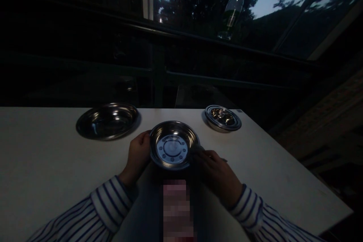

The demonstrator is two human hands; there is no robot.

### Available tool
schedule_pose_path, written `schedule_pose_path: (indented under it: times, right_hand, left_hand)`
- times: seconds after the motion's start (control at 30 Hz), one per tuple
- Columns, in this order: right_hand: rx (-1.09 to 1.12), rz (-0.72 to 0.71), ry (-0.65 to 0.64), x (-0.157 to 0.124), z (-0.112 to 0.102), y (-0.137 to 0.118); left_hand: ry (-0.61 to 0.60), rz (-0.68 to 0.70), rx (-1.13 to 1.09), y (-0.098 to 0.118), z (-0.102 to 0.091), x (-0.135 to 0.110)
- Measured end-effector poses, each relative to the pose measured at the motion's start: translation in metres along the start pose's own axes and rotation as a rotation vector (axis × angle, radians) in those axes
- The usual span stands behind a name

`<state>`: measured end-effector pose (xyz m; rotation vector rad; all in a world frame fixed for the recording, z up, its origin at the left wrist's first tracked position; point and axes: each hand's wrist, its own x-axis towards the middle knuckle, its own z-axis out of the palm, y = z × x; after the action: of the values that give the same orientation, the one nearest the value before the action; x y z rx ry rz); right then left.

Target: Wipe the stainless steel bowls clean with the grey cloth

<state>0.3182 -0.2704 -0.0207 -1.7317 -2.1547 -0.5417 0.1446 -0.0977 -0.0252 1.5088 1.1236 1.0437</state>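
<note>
Pretty dark room you've got there: a window [283, 0] up top lets in some dusky light, and the pale tabletop [51, 166] is about the only thing bouncing it back. The steel bowl [172, 148] is right in front of you near the middle, mouth tipped toward you, probably so you can see straight down inside. Your left hand [139, 147] is pinched on its left rim, which looks like the steadying grip. Your right hand [214, 168] is closed around a dark, bunched cloth [196, 149] pressed up at the right rim, so the two sides seem to brace against each other. Farther out, a wide shallow steel dish [107, 123] sits back left and a stack of steel bowls [223, 118] back right, both well apart from the one you're holding, which leaves your arms some room. Way behind, a clear bottle [234, 11] stands by the window.

Stuff I can't make out: whether the bowl's base touches the tabletop, what your left fingers do behind the rim, and whether that pale disc in the bottom is a label or a stamped pattern. The cloth is mostly lost in shadow, so fabric is my best guess. How many bowls are stacked? No clue. A pixelated block hides what's below the bowl.
</note>
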Motion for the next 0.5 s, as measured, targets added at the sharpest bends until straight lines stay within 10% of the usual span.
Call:
schedule_pose_path:
  times: [0.5]
  right_hand:
    - [0.157,0.133,-0.174,0.04,0.003,0.054]
  left_hand:
    - [-0.104,0.043,-0.075,-0.006,-0.001,0.005]
